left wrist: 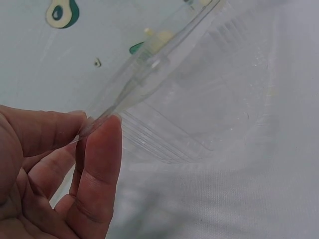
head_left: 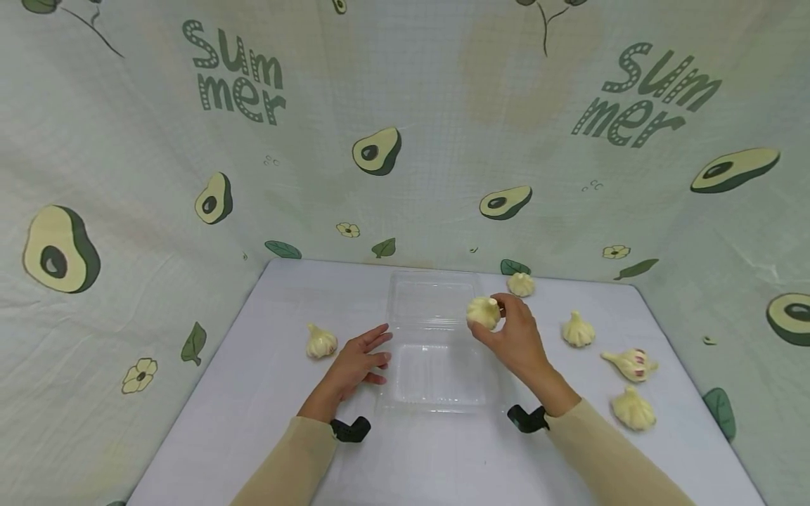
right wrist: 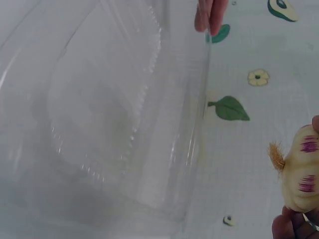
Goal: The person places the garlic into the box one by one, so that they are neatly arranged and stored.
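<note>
Garlic bulb [right wrist: 303,172] in my right fingers [head_left: 486,336]: cream, purple-streaked, tan root tuft [right wrist: 275,156]. Box [head_left: 436,376] at my left fingers [left wrist: 101,164]: clear, colourless, ribbed. Right of my right fingers: cream bulbs [head_left: 578,330], one purple-marked bulb [head_left: 635,365]. Left of my left fingers: cream bulb [head_left: 320,343]. Behind them: beige sleeves [head_left: 287,460], black wrist mounts [head_left: 528,419]. Underneath: white table [head_left: 221,414]. Beyond: pale grey-green cloth [head_left: 436,91], yellow-and-green avocado prints [head_left: 47,232], green lettering [head_left: 211,92].

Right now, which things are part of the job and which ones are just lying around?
In the job:
held garlic bulb, in the right hand
clear plastic container, its edge pinched by the left hand

Just lying on the table, though perhaps part of the job too:
left-side bulb
far bulb, beyond the right hand
three right-side bulbs
</note>
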`<state>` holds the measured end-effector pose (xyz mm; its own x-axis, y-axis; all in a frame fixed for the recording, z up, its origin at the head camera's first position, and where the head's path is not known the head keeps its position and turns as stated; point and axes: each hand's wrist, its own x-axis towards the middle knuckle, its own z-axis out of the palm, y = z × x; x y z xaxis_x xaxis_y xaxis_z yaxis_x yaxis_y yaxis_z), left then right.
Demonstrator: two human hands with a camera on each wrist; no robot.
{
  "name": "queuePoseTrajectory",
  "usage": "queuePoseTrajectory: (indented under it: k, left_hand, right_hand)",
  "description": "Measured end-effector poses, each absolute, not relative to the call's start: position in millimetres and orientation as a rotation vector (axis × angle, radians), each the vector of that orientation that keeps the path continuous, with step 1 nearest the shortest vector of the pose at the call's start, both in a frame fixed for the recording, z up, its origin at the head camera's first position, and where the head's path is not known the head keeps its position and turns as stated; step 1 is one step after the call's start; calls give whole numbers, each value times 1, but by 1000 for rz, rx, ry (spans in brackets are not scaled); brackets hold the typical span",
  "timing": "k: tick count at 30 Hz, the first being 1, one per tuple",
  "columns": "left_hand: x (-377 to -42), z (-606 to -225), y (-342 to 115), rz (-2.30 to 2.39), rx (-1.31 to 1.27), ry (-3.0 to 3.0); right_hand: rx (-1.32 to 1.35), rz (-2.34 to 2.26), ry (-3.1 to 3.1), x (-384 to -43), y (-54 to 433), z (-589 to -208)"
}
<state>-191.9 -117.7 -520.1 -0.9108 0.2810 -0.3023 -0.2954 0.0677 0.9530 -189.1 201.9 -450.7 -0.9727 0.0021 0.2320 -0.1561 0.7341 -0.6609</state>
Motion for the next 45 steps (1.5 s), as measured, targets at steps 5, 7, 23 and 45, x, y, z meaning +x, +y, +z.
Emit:
queuePoseTrajectory:
  k: [5, 7, 23, 45]
  left_hand:
    - [-193, -520, -117, 1902, -19, 1941]
    - [-193, -520, -117, 1903, -22, 1943]
    - [-193, -521, -114, 1875, -28, 1956]
    - [-193, -524, -118, 1894, 12, 1930]
  right_hand:
    - [183, 1151, -2732, -190, 173, -449]
    - [213, 1178, -2741, -190, 162, -449]
    - [311, 1181, -2793, -188, 114, -478]
    - [425, 1035, -2894, -182, 100, -516]
